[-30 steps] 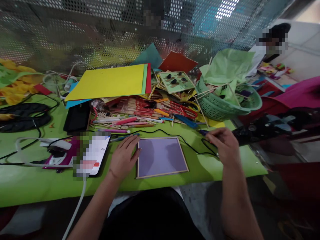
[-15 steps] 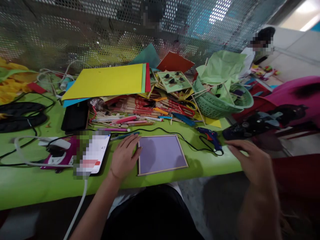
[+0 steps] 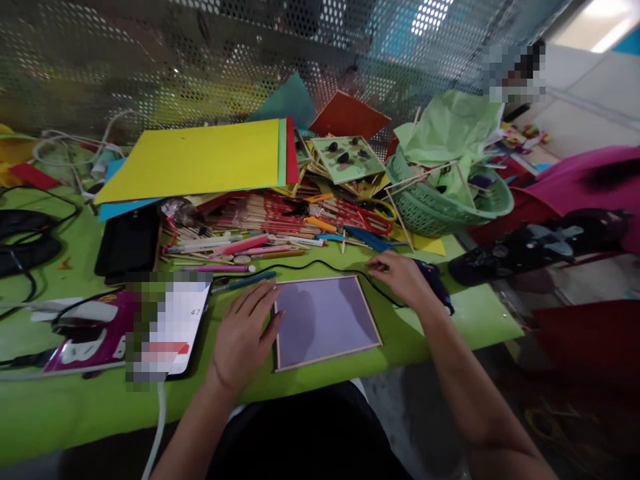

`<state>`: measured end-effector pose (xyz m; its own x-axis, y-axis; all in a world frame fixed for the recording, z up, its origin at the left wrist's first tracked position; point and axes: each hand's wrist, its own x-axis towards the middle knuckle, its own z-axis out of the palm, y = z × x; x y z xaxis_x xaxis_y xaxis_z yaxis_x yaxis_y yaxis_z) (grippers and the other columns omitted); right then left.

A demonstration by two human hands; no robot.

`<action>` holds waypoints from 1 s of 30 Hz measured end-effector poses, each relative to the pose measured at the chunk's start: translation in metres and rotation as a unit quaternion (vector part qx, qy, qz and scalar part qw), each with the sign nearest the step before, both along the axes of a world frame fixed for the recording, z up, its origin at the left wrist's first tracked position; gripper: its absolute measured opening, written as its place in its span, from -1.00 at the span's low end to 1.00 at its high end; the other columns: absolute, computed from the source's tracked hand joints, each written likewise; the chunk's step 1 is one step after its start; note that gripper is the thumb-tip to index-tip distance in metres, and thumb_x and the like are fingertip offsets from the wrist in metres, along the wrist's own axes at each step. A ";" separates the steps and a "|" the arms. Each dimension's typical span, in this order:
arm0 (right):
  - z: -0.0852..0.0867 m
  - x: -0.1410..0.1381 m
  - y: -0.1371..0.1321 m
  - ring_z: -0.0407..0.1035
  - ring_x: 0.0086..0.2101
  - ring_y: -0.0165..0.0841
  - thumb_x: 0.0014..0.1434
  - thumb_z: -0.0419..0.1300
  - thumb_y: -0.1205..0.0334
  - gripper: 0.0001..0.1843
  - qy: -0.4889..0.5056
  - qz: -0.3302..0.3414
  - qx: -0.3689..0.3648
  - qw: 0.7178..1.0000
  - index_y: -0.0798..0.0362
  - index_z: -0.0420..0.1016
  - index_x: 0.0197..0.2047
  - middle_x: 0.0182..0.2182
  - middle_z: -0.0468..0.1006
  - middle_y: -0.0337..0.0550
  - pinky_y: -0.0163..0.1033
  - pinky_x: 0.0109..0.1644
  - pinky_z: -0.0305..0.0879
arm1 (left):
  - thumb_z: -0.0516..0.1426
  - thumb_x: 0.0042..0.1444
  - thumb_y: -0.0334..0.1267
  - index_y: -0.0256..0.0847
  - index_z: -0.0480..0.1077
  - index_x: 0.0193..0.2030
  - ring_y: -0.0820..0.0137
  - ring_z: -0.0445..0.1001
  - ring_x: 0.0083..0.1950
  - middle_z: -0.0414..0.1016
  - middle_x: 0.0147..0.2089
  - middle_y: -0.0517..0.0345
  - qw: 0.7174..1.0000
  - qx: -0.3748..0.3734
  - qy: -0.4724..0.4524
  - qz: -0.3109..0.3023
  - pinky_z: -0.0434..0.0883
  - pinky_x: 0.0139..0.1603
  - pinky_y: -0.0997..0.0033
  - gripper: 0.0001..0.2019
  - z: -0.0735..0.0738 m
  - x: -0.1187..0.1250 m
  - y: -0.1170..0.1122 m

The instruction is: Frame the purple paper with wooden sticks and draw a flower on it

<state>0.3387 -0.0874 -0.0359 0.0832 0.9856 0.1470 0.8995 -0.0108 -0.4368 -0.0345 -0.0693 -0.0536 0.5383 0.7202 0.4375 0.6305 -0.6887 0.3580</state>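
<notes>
Item: purple board (image 3: 325, 320) w/ thin stick frame, lying flat on green table cover (image 3: 450, 327) near its front edge, betw. both hands. Left hand (image 3: 243, 337) is resting palm-down, fingers spread, fingertips touching board's left edge, holding nothing. Right hand (image 3: 400, 279) is lying over front of blue glue gun (image 3: 436, 283), just right of board's far corner; gripping or not, can't tell, gun mostly hidden. Black cord (image 3: 310, 265) is running along board's far edge. Handling, est.: board looking light and stiff, frame prob. fragile; taking it by opp. edges, not the face. Gun: hard plastic, tip poss. hot; taking it by handle, cord dragging. Nearby: phone (image 3: 170, 327), stick pile (image 3: 265, 220), green basket (image 3: 450, 213).
</notes>
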 end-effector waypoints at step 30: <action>0.002 -0.006 0.013 0.51 -0.30 -0.28 0.25 0.22 0.34 -0.92 -0.153 -0.017 -0.037 0.987 0.04 0.56 -0.25 -0.29 0.63 -0.12 -0.26 -0.17 0.33 | 0.05 0.37 -0.20 -0.22 0.38 0.24 0.10 0.48 0.23 0.51 0.25 -0.06 1.000 0.007 -0.004 -0.025 0.44 0.20 0.03 -0.64 0.006 0.001 -0.007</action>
